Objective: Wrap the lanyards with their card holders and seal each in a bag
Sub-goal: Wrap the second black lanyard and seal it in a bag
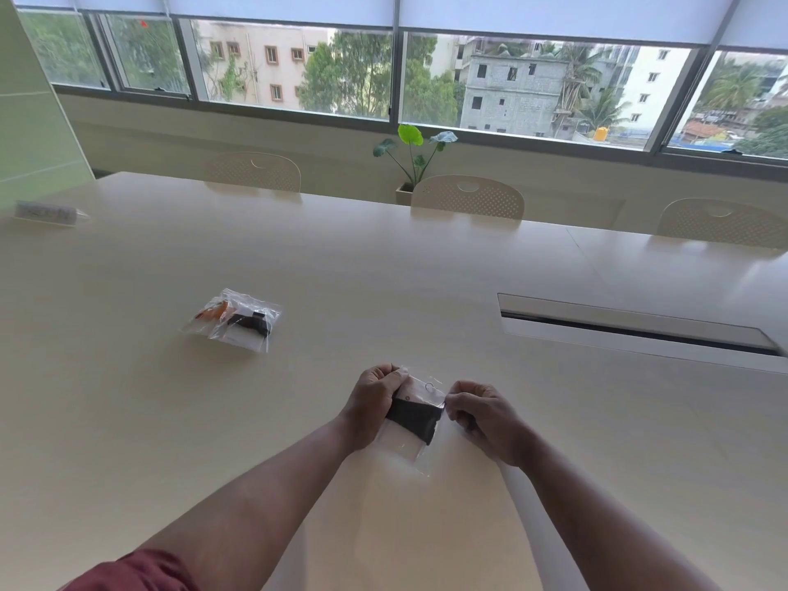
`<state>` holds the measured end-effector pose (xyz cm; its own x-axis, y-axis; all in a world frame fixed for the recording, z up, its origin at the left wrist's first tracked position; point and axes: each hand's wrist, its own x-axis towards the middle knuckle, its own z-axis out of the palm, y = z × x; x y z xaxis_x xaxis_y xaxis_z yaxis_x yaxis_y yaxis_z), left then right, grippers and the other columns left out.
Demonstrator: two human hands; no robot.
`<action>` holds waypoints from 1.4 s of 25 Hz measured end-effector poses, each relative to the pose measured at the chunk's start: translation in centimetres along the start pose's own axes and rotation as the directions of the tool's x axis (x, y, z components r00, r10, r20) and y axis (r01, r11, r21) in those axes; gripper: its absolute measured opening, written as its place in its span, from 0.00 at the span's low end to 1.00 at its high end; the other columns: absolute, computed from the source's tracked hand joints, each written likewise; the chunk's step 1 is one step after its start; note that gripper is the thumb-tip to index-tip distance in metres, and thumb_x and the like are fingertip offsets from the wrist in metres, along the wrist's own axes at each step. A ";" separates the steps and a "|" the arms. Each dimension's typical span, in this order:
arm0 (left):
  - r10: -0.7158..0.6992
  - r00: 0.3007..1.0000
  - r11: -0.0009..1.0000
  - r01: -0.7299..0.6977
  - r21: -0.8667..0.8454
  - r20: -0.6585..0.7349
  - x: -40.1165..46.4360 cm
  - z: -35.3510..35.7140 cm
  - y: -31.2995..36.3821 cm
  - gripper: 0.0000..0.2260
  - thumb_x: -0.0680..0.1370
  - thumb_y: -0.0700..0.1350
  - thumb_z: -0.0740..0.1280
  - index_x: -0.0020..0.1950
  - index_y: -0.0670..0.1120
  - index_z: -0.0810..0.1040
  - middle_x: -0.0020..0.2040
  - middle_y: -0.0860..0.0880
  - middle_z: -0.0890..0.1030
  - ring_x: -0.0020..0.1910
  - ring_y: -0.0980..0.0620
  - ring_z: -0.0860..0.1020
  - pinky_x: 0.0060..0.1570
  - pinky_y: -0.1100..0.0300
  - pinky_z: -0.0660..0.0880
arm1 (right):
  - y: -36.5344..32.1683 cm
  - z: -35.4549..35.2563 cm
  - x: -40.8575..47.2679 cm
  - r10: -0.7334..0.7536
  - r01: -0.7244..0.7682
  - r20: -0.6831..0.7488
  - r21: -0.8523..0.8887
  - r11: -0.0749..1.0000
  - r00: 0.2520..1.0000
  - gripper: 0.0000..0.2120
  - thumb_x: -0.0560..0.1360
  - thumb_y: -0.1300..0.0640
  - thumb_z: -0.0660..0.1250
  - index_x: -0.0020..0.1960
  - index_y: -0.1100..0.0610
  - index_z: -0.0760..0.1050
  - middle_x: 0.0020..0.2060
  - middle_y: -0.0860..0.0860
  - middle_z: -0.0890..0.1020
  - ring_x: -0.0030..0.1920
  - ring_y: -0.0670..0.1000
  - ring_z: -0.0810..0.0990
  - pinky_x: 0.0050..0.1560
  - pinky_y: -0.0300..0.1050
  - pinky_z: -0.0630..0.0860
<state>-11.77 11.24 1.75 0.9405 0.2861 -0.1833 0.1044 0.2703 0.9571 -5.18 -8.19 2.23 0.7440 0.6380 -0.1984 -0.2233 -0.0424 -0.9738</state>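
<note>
Item in hand: clear bag (pixel 420 424), held just above the table (pixel 383 270) near its front edge, between both hands; inside it, card holder (pixel 420 392) wound with a black lanyard (pixel 415 420); bag mouth at the far end, bottom hanging toward the wearer.

Left hand (pixel 373 403): fingers curled, gripping the bag's left upper edge together with the wrapped bundle.

Right hand (pixel 482 415): fingers curled, pinching the bag's right upper corner at the closure strip.

Step judged in hand: sealing the bag mouth; whether the strip is already partly pressed shut cannot be told.

Method advised: keep bundle pushed down clear of the strip; hold mouth taut between the two grips; align both lips flat; run thumb and forefinger along the strip from one corner to the other; press out trapped air first; check no lanyard loop caught in the seal; a tug at the lips afterwards as proof.

Finished stock: two sealed bags (pixel 232 319) lying overlapped, well apart to the left and farther up the table; one with orange contents, one with black.

Writing: small card (pixel 47 213) at the far left table edge bears marks, too blurred to read; no brand or label legible on bags, holder or lanyard.
</note>
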 end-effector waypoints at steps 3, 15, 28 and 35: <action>0.006 1.000 1.000 -0.006 0.020 0.017 -0.2 0.2 0.0 0.14 0.83 0.42 0.64 0.37 0.47 0.76 0.32 0.47 0.71 0.31 0.51 0.68 0.33 0.56 0.66 | 0.1 -0.1 0.1 0.000 0.000 -0.020 -0.004 1.000 1.000 0.07 0.70 0.58 0.68 0.33 0.55 0.74 0.29 0.53 0.73 0.26 0.45 0.64 0.22 0.35 0.58; 0.019 0.999 0.993 -0.024 0.112 0.045 -0.3 0.2 0.1 0.13 0.83 0.42 0.64 0.38 0.47 0.76 0.33 0.47 0.71 0.31 0.52 0.67 0.32 0.57 0.66 | -0.2 0.0 -0.1 0.012 -0.012 -0.004 -0.019 1.000 1.000 0.08 0.70 0.58 0.67 0.32 0.55 0.73 0.29 0.54 0.75 0.26 0.46 0.64 0.23 0.36 0.56; 0.013 0.997 0.991 -0.022 0.135 0.073 -0.5 0.5 0.3 0.12 0.84 0.42 0.64 0.41 0.44 0.78 0.38 0.42 0.76 0.35 0.49 0.73 0.36 0.57 0.72 | -0.6 0.4 -0.5 0.025 -0.024 0.003 -0.041 0.999 1.000 0.19 0.80 0.65 0.63 0.31 0.55 0.74 0.28 0.51 0.75 0.25 0.44 0.64 0.23 0.34 0.58; 0.001 0.997 0.992 -0.011 0.128 0.080 -0.6 0.6 0.4 0.10 0.84 0.41 0.64 0.43 0.43 0.78 0.40 0.41 0.77 0.38 0.46 0.73 0.40 0.54 0.72 | -0.6 0.5 -0.5 0.006 -0.006 -0.009 -0.016 1.000 1.000 0.20 0.80 0.66 0.62 0.30 0.54 0.74 0.27 0.51 0.74 0.25 0.44 0.64 0.23 0.34 0.58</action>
<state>-12.07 10.61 2.34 0.9634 0.2122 -0.1641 0.1345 0.1471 0.9799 -5.77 -8.11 2.93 0.7485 0.6305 -0.2055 -0.2176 -0.0592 -0.9742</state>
